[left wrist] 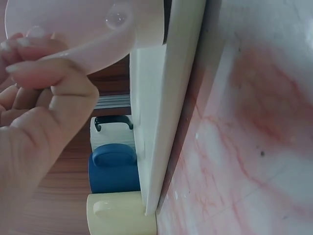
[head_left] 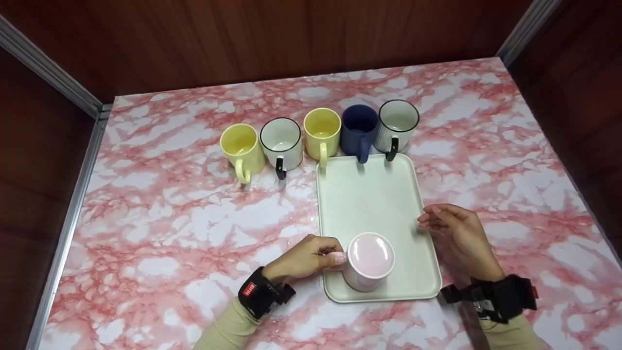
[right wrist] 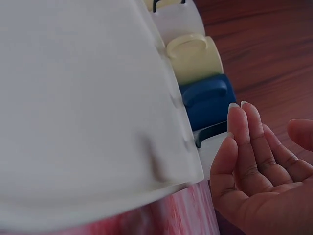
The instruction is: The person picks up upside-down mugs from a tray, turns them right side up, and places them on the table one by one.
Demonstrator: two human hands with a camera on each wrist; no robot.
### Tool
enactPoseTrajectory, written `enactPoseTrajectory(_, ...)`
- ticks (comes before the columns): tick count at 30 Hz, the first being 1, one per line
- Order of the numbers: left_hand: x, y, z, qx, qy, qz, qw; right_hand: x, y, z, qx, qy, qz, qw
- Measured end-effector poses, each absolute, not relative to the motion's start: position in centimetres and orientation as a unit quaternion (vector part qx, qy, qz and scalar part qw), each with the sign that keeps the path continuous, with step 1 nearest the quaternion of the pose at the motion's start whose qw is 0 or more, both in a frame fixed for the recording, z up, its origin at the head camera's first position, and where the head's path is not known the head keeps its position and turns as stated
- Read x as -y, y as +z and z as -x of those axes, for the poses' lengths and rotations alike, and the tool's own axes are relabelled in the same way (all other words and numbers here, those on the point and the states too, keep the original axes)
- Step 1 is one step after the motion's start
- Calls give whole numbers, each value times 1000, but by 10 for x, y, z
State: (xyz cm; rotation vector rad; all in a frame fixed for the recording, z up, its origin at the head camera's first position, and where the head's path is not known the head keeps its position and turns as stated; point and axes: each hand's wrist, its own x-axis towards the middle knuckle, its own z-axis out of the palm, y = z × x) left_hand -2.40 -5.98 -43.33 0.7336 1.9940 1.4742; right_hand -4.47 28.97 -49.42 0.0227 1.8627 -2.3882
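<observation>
A pink mug point(head_left: 365, 281) stands at the near end of a cream rectangular tray point(head_left: 369, 194). Its top shows as a pale glossy disc; whether it is upright or upside down I cannot tell. My left hand point(head_left: 308, 255) pinches its handle from the left, and the left wrist view shows curled fingers against the pink mug point(left wrist: 93, 29). Beside the tray's right edge, my right hand point(head_left: 459, 233) holds nothing. Its fingers are loosely extended in the right wrist view, the palm point(right wrist: 264, 191) turned partly to the camera.
Behind the tray runs a row of mugs: a yellow mug point(head_left: 252, 158), a white black-rimmed mug point(head_left: 291, 155), another yellow mug point(head_left: 328, 141), a dark blue mug point(head_left: 352, 141) and another white mug point(head_left: 386, 138). Wooden panels point(head_left: 291, 39) enclose the marbled table point(head_left: 170, 233).
</observation>
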Motion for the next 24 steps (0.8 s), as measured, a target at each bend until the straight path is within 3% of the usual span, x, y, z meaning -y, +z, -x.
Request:
enactPoseTrajectory(14, 57, -423, 16, -702, 626, -203, 270, -274, -495, 39, -607, -792, -2, 63)
enactPoseTrajectory(24, 50, -421, 15, -612, 733, -165, 246, -247, -462, 26, -644, -761, 22, 76)
